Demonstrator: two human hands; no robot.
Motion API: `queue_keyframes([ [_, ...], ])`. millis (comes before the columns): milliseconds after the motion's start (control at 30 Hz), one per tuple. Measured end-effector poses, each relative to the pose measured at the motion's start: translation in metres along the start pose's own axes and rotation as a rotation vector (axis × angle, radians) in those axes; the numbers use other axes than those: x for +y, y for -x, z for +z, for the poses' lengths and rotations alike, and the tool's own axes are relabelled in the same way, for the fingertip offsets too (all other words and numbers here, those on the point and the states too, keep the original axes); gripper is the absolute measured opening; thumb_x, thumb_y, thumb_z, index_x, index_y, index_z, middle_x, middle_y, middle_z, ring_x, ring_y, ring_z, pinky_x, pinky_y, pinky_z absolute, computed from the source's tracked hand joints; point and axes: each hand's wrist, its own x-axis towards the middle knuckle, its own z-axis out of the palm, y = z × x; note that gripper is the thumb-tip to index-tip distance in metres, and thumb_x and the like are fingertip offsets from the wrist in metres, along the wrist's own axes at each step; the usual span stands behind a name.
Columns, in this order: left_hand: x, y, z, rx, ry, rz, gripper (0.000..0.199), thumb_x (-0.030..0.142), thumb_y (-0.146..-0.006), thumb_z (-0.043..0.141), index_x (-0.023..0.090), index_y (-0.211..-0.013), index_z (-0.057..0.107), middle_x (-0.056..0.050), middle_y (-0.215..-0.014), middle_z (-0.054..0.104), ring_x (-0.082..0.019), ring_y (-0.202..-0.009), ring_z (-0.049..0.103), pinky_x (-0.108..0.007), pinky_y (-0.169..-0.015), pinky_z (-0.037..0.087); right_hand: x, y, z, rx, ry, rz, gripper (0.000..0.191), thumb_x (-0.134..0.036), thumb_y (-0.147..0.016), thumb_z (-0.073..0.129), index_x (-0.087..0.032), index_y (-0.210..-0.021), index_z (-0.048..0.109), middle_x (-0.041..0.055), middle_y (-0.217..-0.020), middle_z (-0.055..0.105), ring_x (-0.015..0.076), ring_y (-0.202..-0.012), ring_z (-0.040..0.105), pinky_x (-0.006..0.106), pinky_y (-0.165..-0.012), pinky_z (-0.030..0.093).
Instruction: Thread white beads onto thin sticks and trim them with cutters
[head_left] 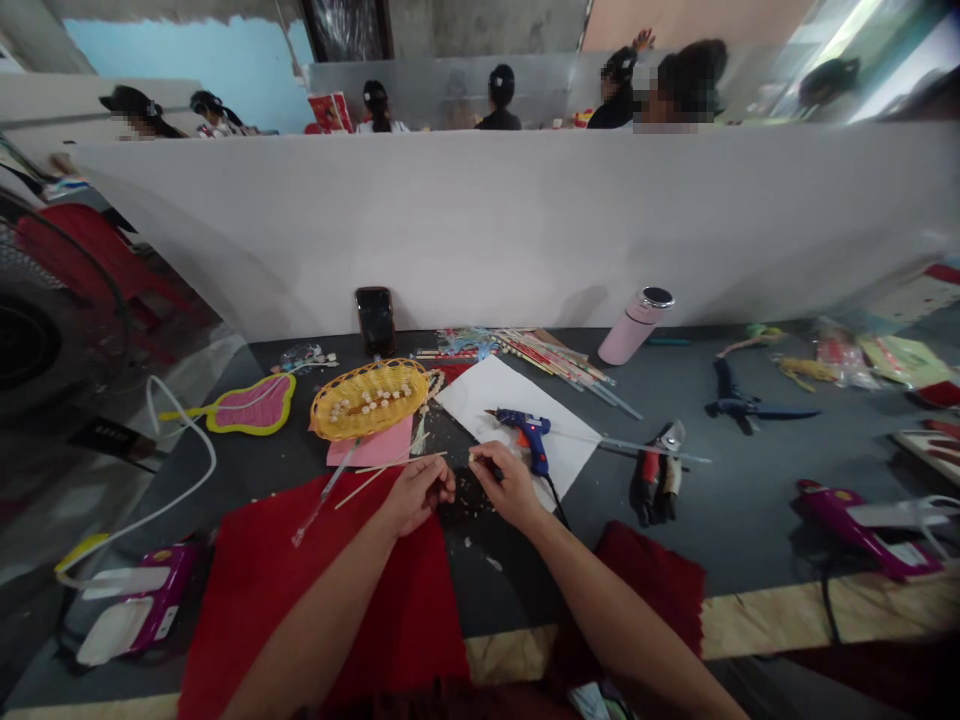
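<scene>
My left hand is closed with curled fingers over the edge of a red cloth. A thin wooden stick runs along its fingertips; whether the hand grips it, or something smaller, I cannot make out. Between the thumb and finger of my right hand is a small pale piece. Just beyond that hand, a blue glue gun lies on white paper. To the left stands a yellow woven basket with several small pale pieces in it.
A phone and a pink bottle stand by the white partition. Bundled sticks lie at the back. Red-handled cutters and dark pliers lie rightward. Purple devices sit at both sides. People sit beyond the partition.
</scene>
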Motion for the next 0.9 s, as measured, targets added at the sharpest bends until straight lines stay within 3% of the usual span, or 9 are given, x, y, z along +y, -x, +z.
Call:
queue_keyframes([
  [67,0.0,0.0,-0.001,-0.004,-0.016,0.015,0.033,0.04,-0.076,0.063,0.013,-0.062,0.052,0.0,-0.06,0.057,-0.007,-0.049,0.05,-0.02,-0.052,0.038,0.001,0.0,0.0,0.007,0.012,0.003,0.015,-0.021,-0.086,0.052,-0.02,-0.099,0.058,0.0055,-0.087,0.061,0.0158,-0.072,0.056,0.03,-0.067,0.047],
  [167,-0.001,0.0,-0.002,-0.02,-0.035,0.025,0.024,0.028,-0.067,0.074,0.012,-0.078,0.061,-0.002,-0.077,0.062,-0.006,-0.055,0.052,-0.02,-0.056,0.04,0.001,-0.001,-0.001,0.014,0.025,0.003,0.014,-0.021,-0.085,0.053,-0.02,-0.098,0.058,0.0054,-0.087,0.061,0.0151,-0.069,0.055,0.029,-0.065,0.047],
  [267,-0.003,0.0,-0.003,-0.019,-0.019,0.016,0.032,0.024,-0.064,0.077,0.015,-0.091,0.064,-0.002,-0.084,0.062,-0.005,-0.057,0.052,-0.02,-0.058,0.041,-0.002,-0.001,-0.001,-0.005,0.012,-0.021,0.014,-0.023,-0.085,0.053,-0.021,-0.098,0.058,0.0057,-0.087,0.061,0.0157,-0.071,0.056,0.03,-0.065,0.048],
  [467,-0.004,-0.002,-0.004,-0.007,-0.014,-0.026,0.023,0.029,-0.07,0.073,0.011,-0.081,0.066,0.0,-0.068,0.058,-0.005,-0.056,0.051,-0.018,-0.056,0.04,-0.01,-0.001,0.005,-0.109,-0.029,-0.099,0.017,-0.022,-0.086,0.054,-0.022,-0.102,0.061,0.0073,-0.093,0.059,0.0176,-0.089,0.057,0.032,-0.077,0.05],
  [900,-0.005,-0.003,-0.008,-0.035,-0.03,-0.015,0.018,0.025,-0.07,0.073,0.012,-0.074,0.06,0.002,-0.064,0.057,-0.006,-0.056,0.051,-0.018,-0.056,0.037,-0.003,0.003,0.008,-0.15,-0.039,-0.103,0.025,-0.021,-0.086,0.054,-0.024,-0.11,0.06,0.0076,-0.097,0.058,0.0177,-0.09,0.057,0.033,-0.078,0.051],
])
